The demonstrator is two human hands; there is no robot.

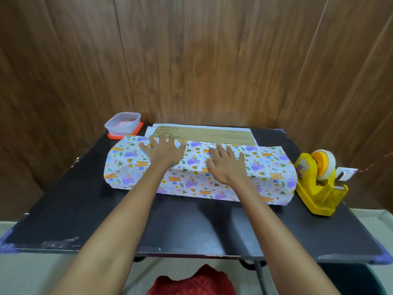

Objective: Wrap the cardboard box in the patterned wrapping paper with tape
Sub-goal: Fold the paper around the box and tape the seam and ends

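Note:
The patterned wrapping paper, white with purple and orange animals, is folded up over the near side and top of the flat cardboard box. Only the box's far strip shows beyond the paper's edge, with white paper under it. My left hand lies flat with spread fingers on the paper's left half, fingertips at its far edge. On the middle of the paper my right hand presses flat, fingers straight. A yellow tape dispenser with a roll of tape stands at the right.
The black table has worn edges and purple corner pieces. A clear plastic container on an orange lid sits at the back left. Wooden wall panels close the back. A small white item lies behind the dispenser.

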